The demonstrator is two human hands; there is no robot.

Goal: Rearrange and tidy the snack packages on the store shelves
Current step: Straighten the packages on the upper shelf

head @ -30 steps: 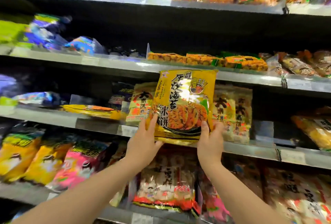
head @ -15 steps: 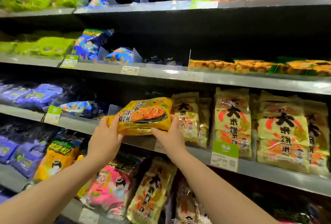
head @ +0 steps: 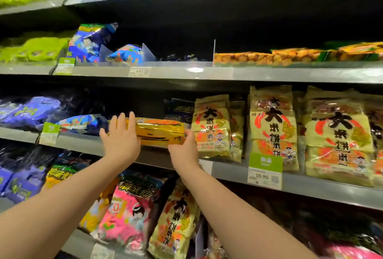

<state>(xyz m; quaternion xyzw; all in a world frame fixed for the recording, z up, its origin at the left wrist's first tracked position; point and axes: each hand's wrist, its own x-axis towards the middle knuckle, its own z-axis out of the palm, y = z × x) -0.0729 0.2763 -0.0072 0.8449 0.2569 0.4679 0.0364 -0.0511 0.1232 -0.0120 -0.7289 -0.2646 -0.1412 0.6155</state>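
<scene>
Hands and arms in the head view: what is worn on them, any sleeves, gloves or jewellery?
The left forearm and right forearm are bare to the frame edge, no sleeves showing. The left hand and right hand wear no gloves; no ring, watch or bracelet is visible.

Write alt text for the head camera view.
Two bare hands hold a yellow packet flat on a middle shelf: the left hand presses its left end with straight fingers, the right hand holds its right end. Upright cream snack bags stand just to the right.
</scene>
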